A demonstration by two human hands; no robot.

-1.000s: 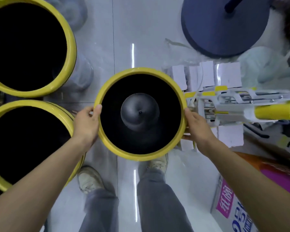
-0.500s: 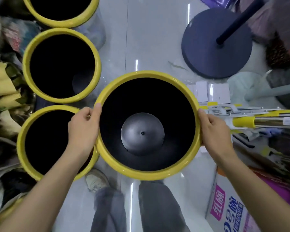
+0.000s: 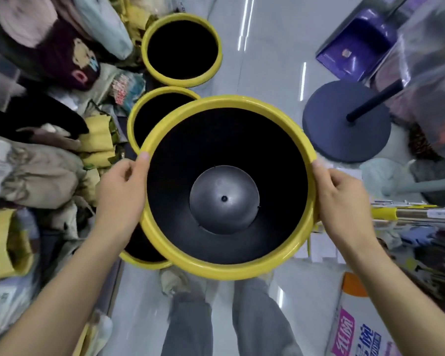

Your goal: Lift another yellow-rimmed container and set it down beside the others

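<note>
Both hands, left hand (image 3: 121, 194) and right hand (image 3: 342, 199), grip the yellow-rimmed bucket (image 3: 216, 268), fingers curled.

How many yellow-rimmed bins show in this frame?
4: the held bin gripped by the left hand and right hand, the far bin, the middle bin, and the near bin, mostly covered. Others may be hidden.

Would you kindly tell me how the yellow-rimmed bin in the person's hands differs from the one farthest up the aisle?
The held bin is gripped at its rim by the left hand and right hand; the far bin stands untouched by the fabric bundles. The held bin looks much larger, being nearer the camera. Its grey domed bottom shows; the far bin's inside is only darkness. Both are round, with yellow rims and black interiors.
</note>
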